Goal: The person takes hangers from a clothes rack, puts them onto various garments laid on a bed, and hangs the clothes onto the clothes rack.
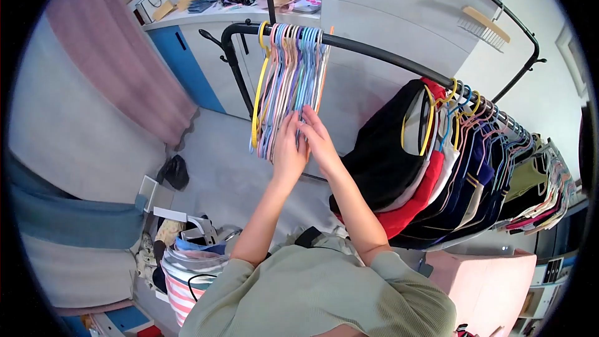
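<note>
A packed row of coloured plastic clothes hangers (284,87) hangs from the left end of a black rack rail (387,56), with a yellow hanger (259,97) outermost on the left. My left hand (290,151) lies against the lower part of the row, its fingers stretched upward along the hangers. Close beside it, my right hand (319,140) touches the right side of the same row, fingers extended and thumb toward the left hand. The hands nearly meet. Parts of the hangers behind the fingers are hidden.
Right of the bare hangers, a black garment (390,150) and several other clothes hang on the rail. A striped bag (190,278) filled with cloth stands low on the left. A pink box-like piece (486,287) is at lower right. Behind stands a cluttered counter (231,15).
</note>
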`<action>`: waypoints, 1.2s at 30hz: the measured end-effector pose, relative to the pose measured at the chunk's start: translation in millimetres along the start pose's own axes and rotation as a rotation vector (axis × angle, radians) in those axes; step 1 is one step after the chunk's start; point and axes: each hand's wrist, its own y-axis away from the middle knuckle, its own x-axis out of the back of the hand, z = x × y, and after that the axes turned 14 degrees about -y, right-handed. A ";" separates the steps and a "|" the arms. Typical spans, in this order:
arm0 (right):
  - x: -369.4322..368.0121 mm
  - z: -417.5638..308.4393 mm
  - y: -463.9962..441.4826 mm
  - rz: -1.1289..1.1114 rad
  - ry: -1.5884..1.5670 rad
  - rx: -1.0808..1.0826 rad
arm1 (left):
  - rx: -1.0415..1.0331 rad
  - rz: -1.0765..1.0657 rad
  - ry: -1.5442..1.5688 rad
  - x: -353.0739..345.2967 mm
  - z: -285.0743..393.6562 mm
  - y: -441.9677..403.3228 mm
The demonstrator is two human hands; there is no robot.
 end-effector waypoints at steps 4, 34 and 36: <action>5.1 7.6 -8.1 0.030 0.058 0.053 | 0.113 -0.027 0.239 -1.8 -16.7 -5.6; -14.9 -3.7 22.0 0.018 -0.091 0.284 | -0.076 0.028 0.367 27.1 0.2 -22.9; -14.4 -10.8 39.1 0.020 -0.080 0.245 | -0.073 0.004 0.424 23.8 3.3 -25.4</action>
